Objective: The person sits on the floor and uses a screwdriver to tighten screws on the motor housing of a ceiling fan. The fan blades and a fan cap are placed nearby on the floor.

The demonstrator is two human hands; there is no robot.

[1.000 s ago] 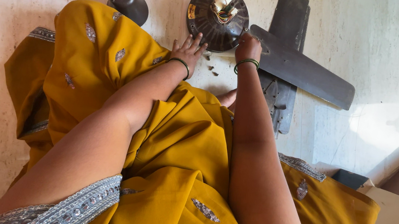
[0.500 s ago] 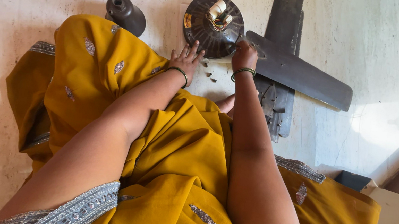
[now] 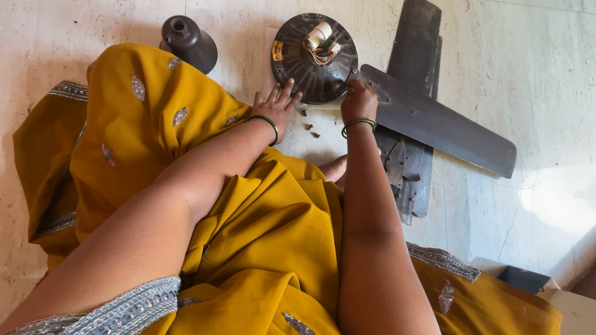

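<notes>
Left hand (image 3: 273, 106): open, fingers spread, flat on the floor just below the fan motor (image 3: 315, 57).
Right hand (image 3: 359, 103): closed on the end of a fan blade (image 3: 436, 122) beside the motor.
Screws (image 3: 311, 127): loose between the hands.
Cap (image 3: 188, 42): apart, left.

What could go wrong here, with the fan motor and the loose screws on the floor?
1. The small screws lie loose on the floor between the hands; the yellow cloth close by could sweep them away.
2. The motor housing has bare wires on top; the left hand or right hand at its rim could snag them.
3. The fan blade beside the right hand might shift if bumped.
</notes>
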